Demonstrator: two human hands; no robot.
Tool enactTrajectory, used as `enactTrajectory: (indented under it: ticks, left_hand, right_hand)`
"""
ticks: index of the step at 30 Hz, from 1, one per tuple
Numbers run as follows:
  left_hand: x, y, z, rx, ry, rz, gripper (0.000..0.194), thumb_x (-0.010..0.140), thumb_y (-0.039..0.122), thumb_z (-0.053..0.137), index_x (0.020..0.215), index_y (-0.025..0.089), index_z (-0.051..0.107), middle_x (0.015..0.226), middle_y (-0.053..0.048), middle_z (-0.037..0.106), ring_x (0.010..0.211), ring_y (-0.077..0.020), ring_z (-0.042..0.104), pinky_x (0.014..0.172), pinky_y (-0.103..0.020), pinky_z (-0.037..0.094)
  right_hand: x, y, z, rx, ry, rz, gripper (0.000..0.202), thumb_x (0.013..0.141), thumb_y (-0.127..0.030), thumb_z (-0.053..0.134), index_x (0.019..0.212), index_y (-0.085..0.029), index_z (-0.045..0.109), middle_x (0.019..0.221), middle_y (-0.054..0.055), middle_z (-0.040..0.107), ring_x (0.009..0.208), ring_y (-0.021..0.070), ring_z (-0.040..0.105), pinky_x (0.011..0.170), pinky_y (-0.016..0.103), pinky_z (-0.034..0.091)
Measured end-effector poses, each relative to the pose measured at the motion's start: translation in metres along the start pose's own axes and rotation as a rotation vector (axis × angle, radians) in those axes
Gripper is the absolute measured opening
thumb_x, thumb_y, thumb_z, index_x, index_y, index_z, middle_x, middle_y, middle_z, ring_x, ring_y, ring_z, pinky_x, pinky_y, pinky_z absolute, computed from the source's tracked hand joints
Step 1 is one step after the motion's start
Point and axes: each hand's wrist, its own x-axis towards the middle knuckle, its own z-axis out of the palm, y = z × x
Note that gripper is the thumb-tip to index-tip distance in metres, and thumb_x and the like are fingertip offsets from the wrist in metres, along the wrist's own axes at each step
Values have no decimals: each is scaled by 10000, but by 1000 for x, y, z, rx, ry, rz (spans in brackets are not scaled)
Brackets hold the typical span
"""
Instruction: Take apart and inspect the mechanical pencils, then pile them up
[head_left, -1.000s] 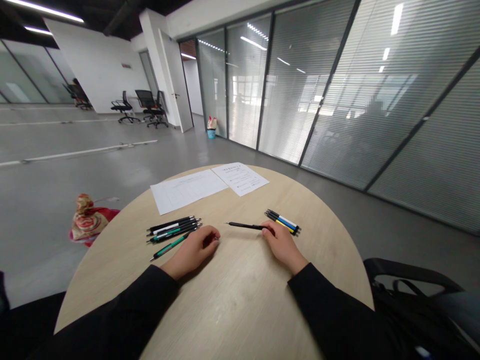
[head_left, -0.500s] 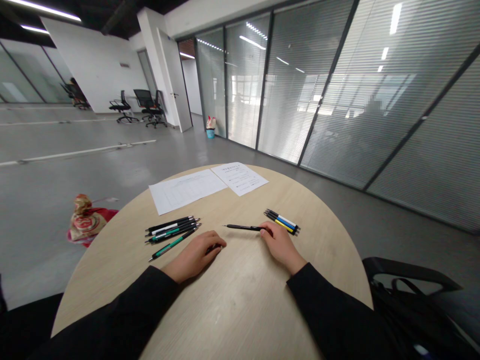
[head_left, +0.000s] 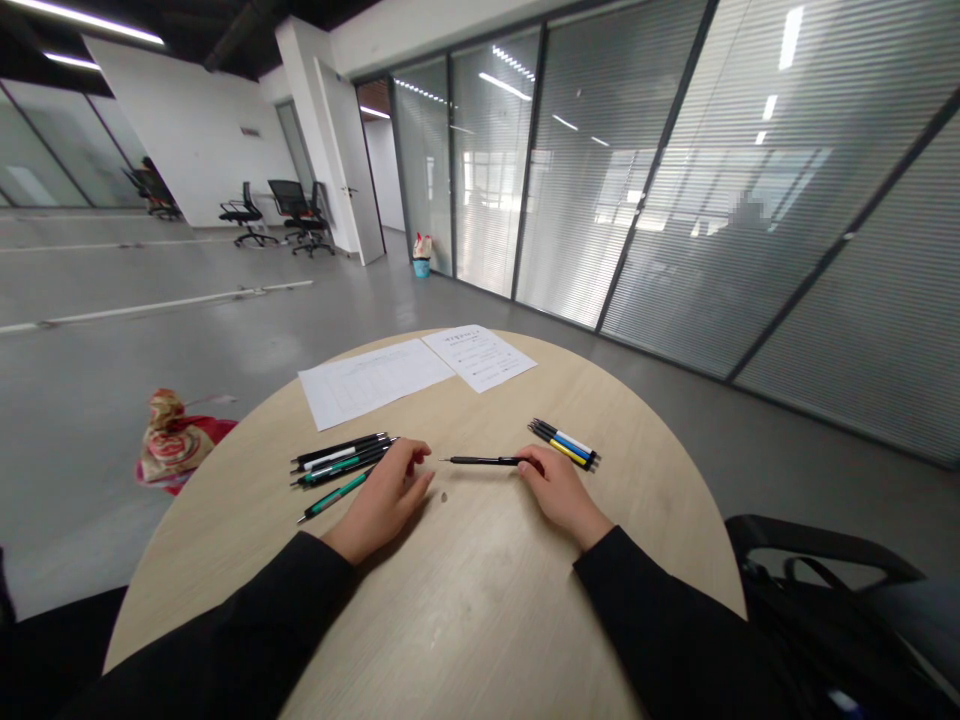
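Note:
My right hand grips the rear end of a slim black mechanical pencil, whose thin tip points left. My left hand is open, thumb and fingers apart, just short of that tip. Beneath and beside the left hand lie several black pencils with white or green parts, one green and black pencil set apart in front. A small grey piece rests on the table right of my left thumb. Past my right hand, several pencils with white, blue and yellow parts lie side by side.
The round wooden table carries two printed sheets at its far side. A black chair stands at the right. On the floor at left sits a red and beige cloth bundle. Glass partitions stand behind.
My left hand has opened and drawn slightly up and left, uncovering the small grey piece on the table. The pencil in my right hand has shifted slightly left.

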Motion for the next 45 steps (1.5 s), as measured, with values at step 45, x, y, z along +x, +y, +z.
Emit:
enactTrajectory:
  ticks: [45]
  left_hand:
    - [7,-10,-6,72,85,-58,263,965,368,434,860,191,598,838,-53,654,775,-217,596,723,-333,468]
  right_hand:
    - [-2,0,-2,-140,53,57,146,886,-150,550,966,-193,664,862,43,705,798,199,627,719,285,438]
